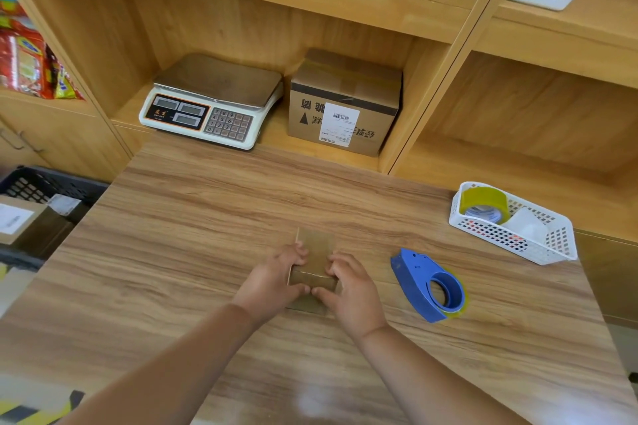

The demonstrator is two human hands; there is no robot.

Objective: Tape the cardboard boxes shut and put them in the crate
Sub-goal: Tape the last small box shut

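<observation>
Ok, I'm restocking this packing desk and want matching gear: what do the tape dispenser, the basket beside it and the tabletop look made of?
Tape dispenser: blue moulded plastic, smooth, slightly glossy. Basket: white plastic, judging by its moulded lattice walls. Tabletop: printed-looking wood grain with a faint sheen, probably laminate, though solid wood cannot be ruled out.

Your left hand (276, 281) and right hand (350, 291) clasp the small cardboard box (316, 247) between them, fingers curled over its sides, thumb tips almost meeting. Both bare forearms angle inward.
</observation>
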